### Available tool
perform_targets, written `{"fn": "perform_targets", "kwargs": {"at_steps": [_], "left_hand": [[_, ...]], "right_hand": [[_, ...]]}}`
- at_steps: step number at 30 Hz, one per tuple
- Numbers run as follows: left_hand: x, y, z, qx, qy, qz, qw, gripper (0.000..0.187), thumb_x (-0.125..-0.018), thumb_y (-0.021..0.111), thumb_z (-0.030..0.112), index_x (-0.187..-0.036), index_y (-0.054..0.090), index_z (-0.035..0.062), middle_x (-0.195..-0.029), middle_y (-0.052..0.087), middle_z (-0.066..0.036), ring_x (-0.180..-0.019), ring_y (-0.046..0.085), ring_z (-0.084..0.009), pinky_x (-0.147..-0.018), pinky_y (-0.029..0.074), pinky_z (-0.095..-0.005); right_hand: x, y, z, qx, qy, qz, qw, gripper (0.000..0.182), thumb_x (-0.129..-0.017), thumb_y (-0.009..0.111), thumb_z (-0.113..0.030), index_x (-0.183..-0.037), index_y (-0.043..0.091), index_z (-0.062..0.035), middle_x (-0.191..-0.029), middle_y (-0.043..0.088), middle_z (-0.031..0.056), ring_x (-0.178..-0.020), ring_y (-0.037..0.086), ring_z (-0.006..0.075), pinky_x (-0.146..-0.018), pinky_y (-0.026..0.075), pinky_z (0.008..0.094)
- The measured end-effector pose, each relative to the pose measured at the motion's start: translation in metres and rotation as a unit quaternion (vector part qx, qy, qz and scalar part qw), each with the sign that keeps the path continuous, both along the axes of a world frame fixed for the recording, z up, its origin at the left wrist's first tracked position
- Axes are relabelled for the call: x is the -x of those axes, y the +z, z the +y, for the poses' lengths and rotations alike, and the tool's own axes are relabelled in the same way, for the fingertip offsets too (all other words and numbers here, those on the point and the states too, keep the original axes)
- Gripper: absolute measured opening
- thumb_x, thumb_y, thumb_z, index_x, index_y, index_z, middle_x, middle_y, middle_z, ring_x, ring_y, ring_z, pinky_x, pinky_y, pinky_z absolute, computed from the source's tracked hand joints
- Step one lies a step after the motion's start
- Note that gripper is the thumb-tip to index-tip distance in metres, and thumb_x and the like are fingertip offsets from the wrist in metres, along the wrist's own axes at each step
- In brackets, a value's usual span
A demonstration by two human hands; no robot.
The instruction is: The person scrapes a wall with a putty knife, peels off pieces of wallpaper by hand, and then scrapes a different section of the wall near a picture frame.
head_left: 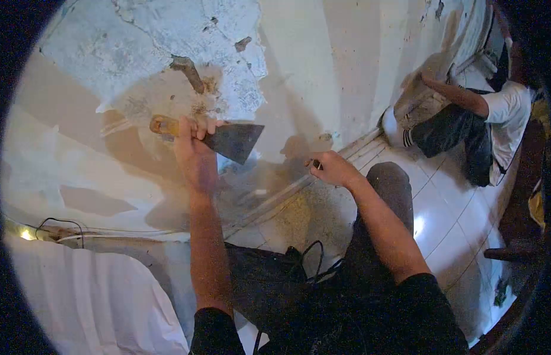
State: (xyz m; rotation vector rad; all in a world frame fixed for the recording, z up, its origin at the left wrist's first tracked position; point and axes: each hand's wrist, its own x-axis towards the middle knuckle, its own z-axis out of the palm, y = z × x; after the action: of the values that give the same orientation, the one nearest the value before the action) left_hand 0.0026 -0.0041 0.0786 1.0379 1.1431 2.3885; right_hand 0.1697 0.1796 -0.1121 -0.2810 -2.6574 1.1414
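My left hand [195,157] is wrapped around the yellow-brown handle of a putty knife [237,141], in front of the wall. Its wide, dark metal blade points right. Behind and above it, the wall [299,53] has a rough whitish patch [133,47] where the surface layer is gone, with a brown gouge [188,72] in it. My right hand [333,168] is closed, held lower down and further right, above the foot of the wall. Something small and dark may be between its fingers; I cannot make it out.
At the right, another person [506,112] sits on the tiled floor [447,207] close to the wall. A white cloth [92,296] covers something at the lower left, beside a dark cable [65,219]. My bent knee [389,177] is below my right hand.
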Motion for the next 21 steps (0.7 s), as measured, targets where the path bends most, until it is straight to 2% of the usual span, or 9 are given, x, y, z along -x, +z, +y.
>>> {"fn": "perform_targets", "kwargs": {"at_steps": [3,5,7,10,12,14,16,18,21], "left_hand": [[-0.004,0.017,0.004,0.010,0.027,0.008,1.000,0.019,-0.095,0.051,0.019,-0.081,0.044,0.0087,-0.071,0.037,0.000,-0.067,0.039,-0.0157,-0.076,0.043,-0.0396],[-0.003,0.028,0.012,0.011,0.027,0.016,0.999,0.019,-0.095,0.052,0.018,-0.080,0.044,0.0091,-0.070,0.036,0.001,-0.065,0.037,-0.0149,-0.074,0.042,-0.0369],[-0.003,0.031,0.011,0.068,0.010,0.023,0.997,0.019,-0.094,0.053,0.018,-0.079,0.043,0.0096,-0.068,0.035,0.002,-0.063,0.035,-0.0128,-0.072,0.042,-0.0329],[-0.026,0.033,0.022,0.070,0.017,0.022,0.997,0.019,-0.093,0.054,0.017,-0.079,0.044,0.0097,-0.064,0.034,0.003,-0.059,0.034,-0.0105,-0.066,0.040,-0.0307],[-0.030,0.032,0.024,0.136,-0.010,0.080,0.987,0.021,-0.093,0.054,0.018,-0.076,0.044,0.0106,-0.062,0.033,0.004,-0.056,0.033,-0.0094,-0.062,0.038,-0.0308],[-0.032,0.037,0.026,0.135,-0.018,0.093,0.986,0.023,-0.093,0.054,0.017,-0.074,0.044,0.0107,-0.061,0.032,0.004,-0.055,0.033,-0.0095,-0.061,0.036,-0.0295],[-0.033,0.041,0.032,0.125,-0.032,0.109,0.986,0.024,-0.093,0.053,0.017,-0.072,0.043,0.0108,-0.060,0.031,0.004,-0.054,0.032,-0.0096,-0.060,0.035,-0.0281],[-0.023,0.037,0.032,0.166,-0.018,0.117,0.979,0.023,-0.092,0.056,0.016,-0.072,0.046,0.0105,-0.061,0.036,0.004,-0.055,0.036,-0.0079,-0.057,0.034,-0.0253],[-0.017,0.029,0.028,0.189,0.045,0.058,0.979,0.020,-0.089,0.061,0.014,-0.074,0.049,0.0106,-0.063,0.042,0.005,-0.056,0.039,-0.0058,-0.053,0.032,-0.0235]], "right_hand": [[0.002,-0.001,-0.003,0.046,0.005,0.003,0.999,0.024,-0.083,0.056,-0.019,-0.102,0.064,-0.0055,-0.089,0.066,0.0171,-0.083,0.064,0.0303,-0.077,0.050,0.0406],[0.003,0.000,-0.006,0.037,-0.008,-0.082,0.996,0.027,-0.083,0.056,-0.022,-0.104,0.064,-0.0067,-0.091,0.066,0.0177,-0.084,0.064,0.0309,-0.079,0.049,0.0421],[0.003,-0.006,-0.006,0.004,0.008,-0.017,1.000,0.030,-0.083,0.056,-0.025,-0.107,0.063,-0.0085,-0.092,0.066,0.0180,-0.084,0.064,0.0303,-0.078,0.049,0.0422],[-0.008,0.010,-0.003,0.019,0.002,-0.024,1.000,0.030,-0.081,0.055,-0.023,-0.105,0.063,-0.0077,-0.090,0.065,0.0177,-0.081,0.063,0.0304,-0.075,0.049,0.0422],[-0.011,0.003,-0.004,0.025,-0.009,-0.026,0.999,0.029,-0.081,0.055,-0.022,-0.104,0.063,-0.0069,-0.089,0.065,0.0178,-0.080,0.063,0.0309,-0.074,0.049,0.0424],[0.001,-0.009,-0.011,0.058,-0.004,0.049,0.997,0.027,-0.080,0.054,-0.020,-0.101,0.063,-0.0052,-0.087,0.065,0.0186,-0.078,0.062,0.0329,-0.072,0.048,0.0437],[0.002,-0.003,-0.009,0.030,0.005,0.008,0.999,0.027,-0.080,0.055,-0.020,-0.101,0.062,-0.0047,-0.085,0.064,0.0193,-0.077,0.061,0.0342,-0.071,0.048,0.0441],[0.003,-0.005,-0.010,0.007,0.011,-0.041,0.999,0.027,-0.080,0.055,-0.020,-0.101,0.062,-0.0043,-0.083,0.063,0.0201,-0.076,0.061,0.0355,-0.071,0.048,0.0444],[0.005,-0.015,-0.009,0.014,0.008,0.041,0.999,0.026,-0.079,0.057,-0.021,-0.099,0.060,-0.0029,-0.080,0.062,0.0206,-0.074,0.059,0.0378,-0.069,0.047,0.0458]]}}
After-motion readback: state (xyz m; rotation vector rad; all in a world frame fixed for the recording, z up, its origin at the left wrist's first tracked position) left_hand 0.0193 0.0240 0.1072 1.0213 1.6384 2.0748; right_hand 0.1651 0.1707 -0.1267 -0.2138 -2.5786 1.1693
